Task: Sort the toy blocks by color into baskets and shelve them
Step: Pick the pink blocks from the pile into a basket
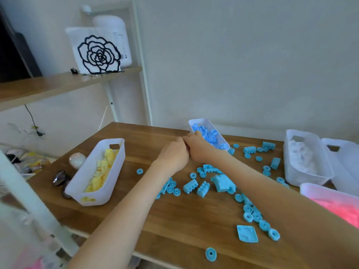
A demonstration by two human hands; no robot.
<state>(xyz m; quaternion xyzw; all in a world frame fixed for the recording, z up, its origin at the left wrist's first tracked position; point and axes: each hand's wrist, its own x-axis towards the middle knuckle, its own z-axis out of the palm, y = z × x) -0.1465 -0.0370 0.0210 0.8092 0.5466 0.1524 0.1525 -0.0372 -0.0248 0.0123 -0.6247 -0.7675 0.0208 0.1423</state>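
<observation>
Many blue blocks [203,189] and blue rings [210,254] lie scattered over the wooden table [155,220]. At the table's back stands a white basket [208,122] with several blue blocks in it. My right hand [197,147] is at this basket's near left corner, fingers reaching over the rim. My left hand [173,155] is pressed against the right one, fingers curled away from me. Whether either hand holds anything is hidden. A white basket of yellow blocks [97,171] stands on the left.
Right of the blue pile stand a basket of white blocks [303,158], an overlapping white basket [343,162] and a basket of pink blocks [334,202]. A wooden shelf [58,84] with a rose-print bag [95,51] is up left. Small round objects [77,160] sit beside the yellow basket.
</observation>
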